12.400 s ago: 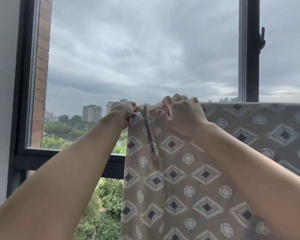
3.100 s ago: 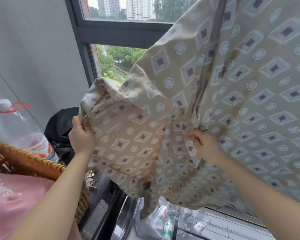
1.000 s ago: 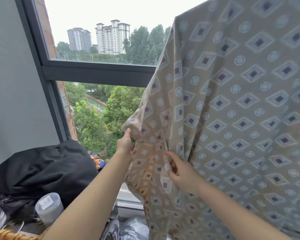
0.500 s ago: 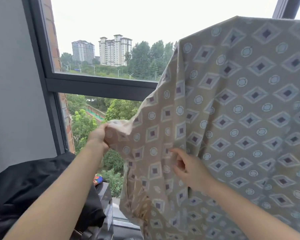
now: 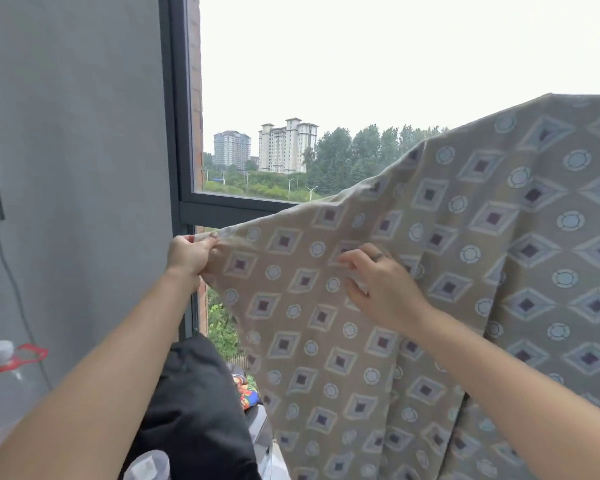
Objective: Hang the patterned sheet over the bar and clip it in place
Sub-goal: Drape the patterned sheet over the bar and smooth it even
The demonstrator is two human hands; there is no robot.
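Grey wall (image 5: 73, 133) L; dark-framed window (image 5: 179, 133); overcast daylight

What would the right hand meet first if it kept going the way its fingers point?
The patterned sheet: the right hand has its fingertips at or on the cloth already. Depth is unclear, but nothing else lies between.

Your layout, item by item:

- Patterned sheet (image 5: 447, 271): hangs at your right, its top edge at upper right, falling in front of the window (image 5: 326, 98).
- Left hand (image 5: 189, 254): at the sheet's left corner, pinching it, drawn out toward the window frame (image 5: 177, 133).
- Right hand (image 5: 381, 285): to the right of the left hand, in front of the sheet, fingers touching the cloth.
- Wall (image 5: 73, 133): left of the frame.
- Bottle (image 5: 0, 386): far left, before the wall.
- Dark bundle (image 5: 194, 403): below the left hand, between your forearms, left of the sheet's lower part.
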